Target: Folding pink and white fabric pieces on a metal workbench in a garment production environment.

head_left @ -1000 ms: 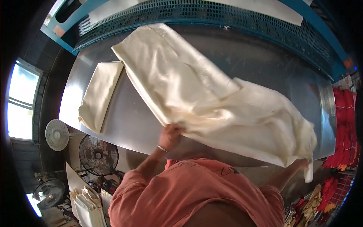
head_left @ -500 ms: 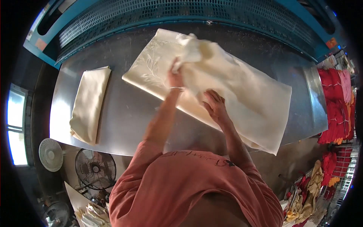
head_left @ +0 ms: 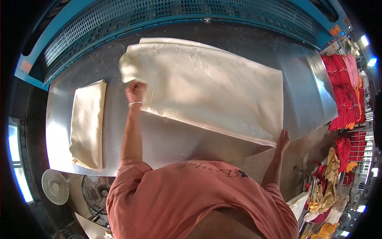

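A large cream cloth (head_left: pixel 215 87) with a leaf pattern lies spread in folded layers across the metal table (head_left: pixel 179 145). At the cloth's left end, my left hand (head_left: pixel 136 91) is closed on its edge, where the fabric bunches up and blurs a little. My right hand (head_left: pixel 283 140) grips the near right corner, just past the table's front edge. A second cream cloth, a folded one (head_left: pixel 87 125), rests apart on the table's left side.
A blue perforated machine guard (head_left: pixel 175 10) runs along the table's far side. Two fans (head_left: pixel 55 186) stand at the lower left. Bundles of red cloth (head_left: pixel 342 87) are stacked at the right, above a metal cart (head_left: pixel 308 179) with mixed fabrics.
My left hand has moved left, drawing the cloth's left end with it. My right hand has gone from the cloth's middle to its near right corner. The cloth now lies flatter and straighter.
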Tool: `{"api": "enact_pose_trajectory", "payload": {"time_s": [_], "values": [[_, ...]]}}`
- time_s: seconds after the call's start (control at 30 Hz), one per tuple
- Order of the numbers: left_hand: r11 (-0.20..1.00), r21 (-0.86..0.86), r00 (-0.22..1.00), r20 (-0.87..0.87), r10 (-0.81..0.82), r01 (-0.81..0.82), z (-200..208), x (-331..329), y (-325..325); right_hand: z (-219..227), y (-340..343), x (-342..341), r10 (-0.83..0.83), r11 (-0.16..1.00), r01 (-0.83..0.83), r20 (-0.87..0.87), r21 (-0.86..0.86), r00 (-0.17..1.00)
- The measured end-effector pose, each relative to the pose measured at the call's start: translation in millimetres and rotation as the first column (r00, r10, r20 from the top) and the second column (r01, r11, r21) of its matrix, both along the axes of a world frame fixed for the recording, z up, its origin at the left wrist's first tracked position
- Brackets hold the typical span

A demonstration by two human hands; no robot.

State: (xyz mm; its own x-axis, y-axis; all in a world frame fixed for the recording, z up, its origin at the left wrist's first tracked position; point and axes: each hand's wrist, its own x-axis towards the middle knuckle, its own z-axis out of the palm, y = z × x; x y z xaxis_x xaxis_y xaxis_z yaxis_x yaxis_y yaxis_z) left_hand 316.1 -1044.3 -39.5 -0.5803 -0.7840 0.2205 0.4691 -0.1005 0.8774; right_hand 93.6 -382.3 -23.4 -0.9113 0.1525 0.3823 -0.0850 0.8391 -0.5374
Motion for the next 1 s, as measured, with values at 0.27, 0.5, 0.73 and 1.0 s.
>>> {"api": "enact_pose_trajectory", "payload": {"time_s": [0.27,0.5,0.73,1.0], "values": [[0.498,-0.645,0.802,0.558,-0.211,0.58,53.4,-70.9,350.3,79.0,-121.7,-20.0,0.496,0.236,-0.077,0.051,-0.969,0.867],[0.72,-0.064,0.583,0.638,-0.503,0.691,-8.6,-81.2,399.2,118.9,-255.1,36.3,0.984,0.085,-0.68,-0.047,-0.728,0.173],[0.971,0.19,0.846,0.532,0.022,-0.144,29.2,23.8,374.2,57.9,-202.4,1.9,0.869,0.341,-0.394,0.127,-0.853,0.477],[0.911,0.395,0.87,0.483,-0.095,-0.12,40.1,21.3,332.1,15.1,-216.1,-42.4,0.781,0.465,-0.058,0.378,-0.884,0.496]]}}
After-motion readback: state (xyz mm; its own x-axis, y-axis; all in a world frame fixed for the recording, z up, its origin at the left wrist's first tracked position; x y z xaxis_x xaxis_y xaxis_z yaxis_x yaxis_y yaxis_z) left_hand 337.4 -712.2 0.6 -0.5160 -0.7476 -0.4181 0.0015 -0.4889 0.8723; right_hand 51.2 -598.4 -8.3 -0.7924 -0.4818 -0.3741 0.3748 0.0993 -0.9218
